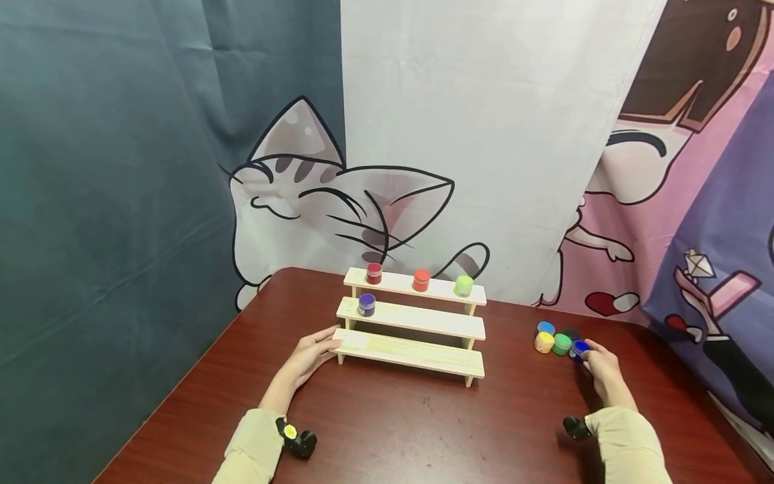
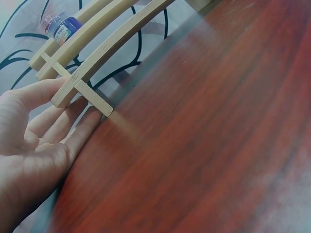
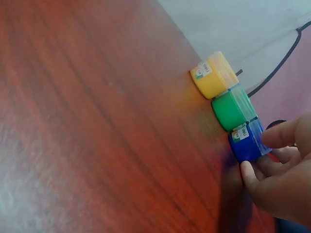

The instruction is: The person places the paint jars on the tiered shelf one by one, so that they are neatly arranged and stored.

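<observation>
A three-step wooden rack (image 1: 411, 351) stands on the table. My left hand (image 1: 311, 356) grips the left end of its lowest step, thumb on top and fingers below, as the left wrist view also shows. The top step bears a dark red paint jar (image 1: 374, 273), an orange-red paint jar (image 1: 421, 280) and a light green paint jar (image 1: 463, 286). A purple paint jar (image 1: 366, 305) sits at the left of the middle step. On the right, my right hand (image 1: 603, 371) holds a dark blue paint jar (image 3: 245, 143) by its side and lid; the jar stands on the table.
Left of the dark blue jar stand a green paint jar (image 1: 562, 344), a yellow paint jar (image 1: 544, 343) and a light blue paint jar (image 1: 546, 329). Behind them is a black-lidded jar (image 1: 572, 333), partly hidden. A printed curtain (image 1: 508, 148) hangs behind the table (image 1: 411, 430).
</observation>
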A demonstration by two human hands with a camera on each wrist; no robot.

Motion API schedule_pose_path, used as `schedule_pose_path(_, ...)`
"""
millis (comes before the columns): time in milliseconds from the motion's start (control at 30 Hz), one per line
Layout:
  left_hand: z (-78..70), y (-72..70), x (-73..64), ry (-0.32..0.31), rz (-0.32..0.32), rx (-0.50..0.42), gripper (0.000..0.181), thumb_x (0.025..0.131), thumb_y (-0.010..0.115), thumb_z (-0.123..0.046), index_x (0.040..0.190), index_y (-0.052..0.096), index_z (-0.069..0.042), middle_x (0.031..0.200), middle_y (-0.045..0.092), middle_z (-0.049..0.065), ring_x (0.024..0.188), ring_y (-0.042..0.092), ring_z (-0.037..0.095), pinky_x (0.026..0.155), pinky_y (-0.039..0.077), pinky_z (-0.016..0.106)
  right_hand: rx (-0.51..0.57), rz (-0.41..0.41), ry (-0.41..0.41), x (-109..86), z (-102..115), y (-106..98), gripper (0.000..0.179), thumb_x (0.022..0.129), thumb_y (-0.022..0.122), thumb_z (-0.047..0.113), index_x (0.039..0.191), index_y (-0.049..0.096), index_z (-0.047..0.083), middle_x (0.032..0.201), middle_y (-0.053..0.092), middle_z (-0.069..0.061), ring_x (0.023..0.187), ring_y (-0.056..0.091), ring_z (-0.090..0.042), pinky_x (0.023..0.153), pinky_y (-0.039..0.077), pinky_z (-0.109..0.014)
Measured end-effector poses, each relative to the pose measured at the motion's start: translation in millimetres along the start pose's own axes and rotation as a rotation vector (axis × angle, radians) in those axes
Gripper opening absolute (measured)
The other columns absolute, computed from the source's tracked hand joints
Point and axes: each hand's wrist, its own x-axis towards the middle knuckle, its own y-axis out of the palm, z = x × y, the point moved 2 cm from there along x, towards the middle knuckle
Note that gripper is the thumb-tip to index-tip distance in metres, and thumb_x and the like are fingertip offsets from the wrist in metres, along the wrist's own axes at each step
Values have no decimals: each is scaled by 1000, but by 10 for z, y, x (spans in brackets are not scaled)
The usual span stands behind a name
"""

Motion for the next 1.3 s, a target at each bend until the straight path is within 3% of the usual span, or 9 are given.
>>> schedule_pose_path(33,-1,-4,0,-1,1,4,61,95,58,-6,149,32,5,152,35,27,102,60,-1,87,51,16,-29,-14,-10,3,-9,1,68,91,36,0,154,9,-3,159,10,-30,115,49,-4,90,46,-9)
schedule_pose_path(100,-6,-2,-1,-2,-1,-5,61,95,58,-6,149,32,5,152,35,28,101,60,-1,86,52,16,-109,-44,-24,6,-21,6,68,92,42,3,153,14,-5,154,18,-35,93,45,2,68,41,-5)
schedule_pose_path(200,-11,3,-5,1,0,-12,61,95,57,-6,149,32,6,151,35,30,101,61,1,87,52,17,-187,-92,-39,20,-33,21,67,94,49,9,151,20,-7,148,27,-37,87,45,-3,62,40,-8)
schedule_pose_path(533,-17,0,4,3,17,13,62,96,57,-9,150,30,5,153,33,28,105,60,1,92,51,20,-198,-134,-33,0,-51,30,66,96,53,17,150,25,-7,149,31,-35,89,43,0,61,39,-5)
schedule_pose_path(733,-8,-2,5,2,15,1,61,96,56,-8,150,30,5,153,33,28,104,60,0,94,51,20,-100,-157,-48,-28,-68,24,62,97,51,14,150,26,-8,145,32,-34,69,40,16,62,45,-6)
schedule_pose_path(867,-5,-14,6,-3,8,-8,61,96,56,-7,150,31,5,153,34,28,101,61,0,92,51,19,0,-167,-52,-54,-46,27,63,98,52,15,151,26,-6,148,30,-32,67,42,20,66,47,-5)
schedule_pose_path(1033,-7,-19,1,6,17,13,61,96,56,-9,150,30,6,153,33,29,102,61,0,93,51,20,83,-198,-47,-76,-34,9,63,97,55,16,151,29,-3,138,44,-21,69,48,20,71,50,-6)
schedule_pose_path(1167,-15,-14,2,9,24,24,60,97,55,-9,150,30,5,153,33,28,103,60,-2,95,51,20,119,-211,-36,-91,-61,-25,63,96,55,18,151,30,-1,136,41,-16,69,47,20,70,50,-6)
schedule_pose_path(1300,-16,-10,9,5,26,20,60,97,55,-9,150,30,4,153,34,28,103,60,-1,97,50,21,162,-225,-32,-95,-87,-64,58,96,58,20,148,36,5,113,53,5,69,48,18,69,51,-6)
